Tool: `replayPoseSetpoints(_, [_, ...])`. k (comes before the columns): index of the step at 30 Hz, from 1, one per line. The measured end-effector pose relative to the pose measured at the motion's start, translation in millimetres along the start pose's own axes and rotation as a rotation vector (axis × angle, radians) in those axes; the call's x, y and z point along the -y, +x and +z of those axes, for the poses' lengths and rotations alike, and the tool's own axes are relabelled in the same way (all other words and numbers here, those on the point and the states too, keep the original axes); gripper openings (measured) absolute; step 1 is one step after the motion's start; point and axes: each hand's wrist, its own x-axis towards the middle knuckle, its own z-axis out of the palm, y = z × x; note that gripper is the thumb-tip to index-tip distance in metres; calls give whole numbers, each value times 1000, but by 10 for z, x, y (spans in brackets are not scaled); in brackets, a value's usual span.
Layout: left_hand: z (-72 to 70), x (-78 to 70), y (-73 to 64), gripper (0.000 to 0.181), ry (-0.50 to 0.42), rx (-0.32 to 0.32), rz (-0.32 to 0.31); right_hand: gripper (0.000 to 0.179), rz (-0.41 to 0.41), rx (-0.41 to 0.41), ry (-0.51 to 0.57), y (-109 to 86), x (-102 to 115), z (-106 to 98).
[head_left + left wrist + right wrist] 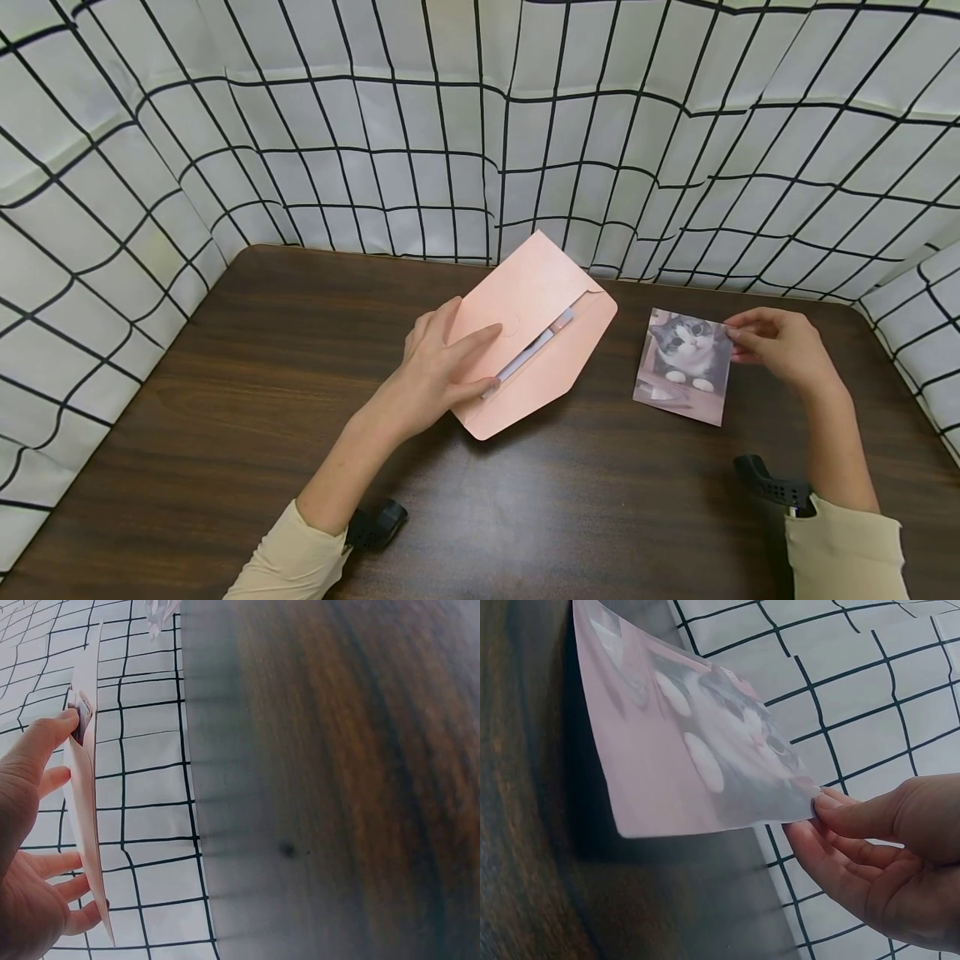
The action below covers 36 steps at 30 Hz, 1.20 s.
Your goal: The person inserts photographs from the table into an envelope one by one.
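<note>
My left hand (438, 362) holds a pink envelope (532, 292) tilted above the table, thumb at its opening and fingers on its body. The envelope's flap hangs open toward the lower right, and the edges of pale papers (525, 354) show inside the slot. In the left wrist view the envelope (86, 795) is seen edge-on between thumb and fingers. To the right, my right hand (780, 346) pinches a cat photo card (684, 367) by its upper right edge. The right wrist view shows the card (697, 750) raised off the tabletop, picture side up, its corner between thumb and fingers.
A dark brown wooden table (247, 400) lies beneath both hands. White cloth with a black grid (420, 167) rises along its back and sides. Black straps with devices (378, 525) sit on both wrists beside beige sleeves (847, 550).
</note>
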Motion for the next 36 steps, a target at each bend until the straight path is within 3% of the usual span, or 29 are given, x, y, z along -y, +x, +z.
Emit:
replayPoseSetpoints(28, [-39, -5, 12, 57, 5, -6, -38, 27, -61, 27, 8, -38, 211, -22])
replayPoseSetpoints(36, [-25, 19, 9, 56, 19, -30, -21, 28, -62, 37, 11, -64, 313, -28])
